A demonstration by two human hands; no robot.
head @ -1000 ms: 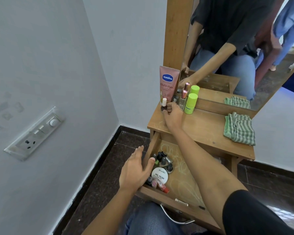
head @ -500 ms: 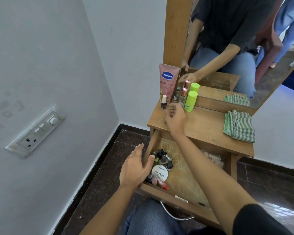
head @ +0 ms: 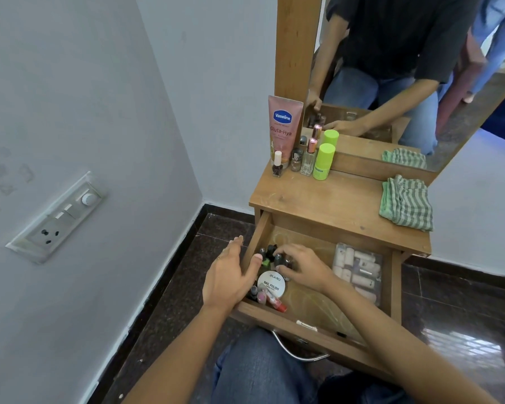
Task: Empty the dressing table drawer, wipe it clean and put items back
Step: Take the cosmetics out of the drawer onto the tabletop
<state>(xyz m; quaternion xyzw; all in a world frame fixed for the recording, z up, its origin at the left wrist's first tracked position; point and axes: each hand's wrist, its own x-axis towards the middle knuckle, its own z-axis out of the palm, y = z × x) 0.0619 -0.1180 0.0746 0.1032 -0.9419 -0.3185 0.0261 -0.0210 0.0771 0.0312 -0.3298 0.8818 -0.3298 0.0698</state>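
Right hand (head: 303,268) is dropping from counter (head: 333,205) into drawer (head: 395,287), fingers curling round dark polish bottle (head: 279,259) by its left edge | left hand (head: 231,275), loose-fingered, is bracing drawer | emptying is continuing; lifting bottle out likely next

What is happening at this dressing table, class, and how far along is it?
A person is emptying the open drawer. The right hand pinches a small dark bottle among those in the drawer's left corner, while the left hand rests on the drawer's left wall. A few bottles and a pink tube already stand on the tabletop; the striped cloth lies at its right end.
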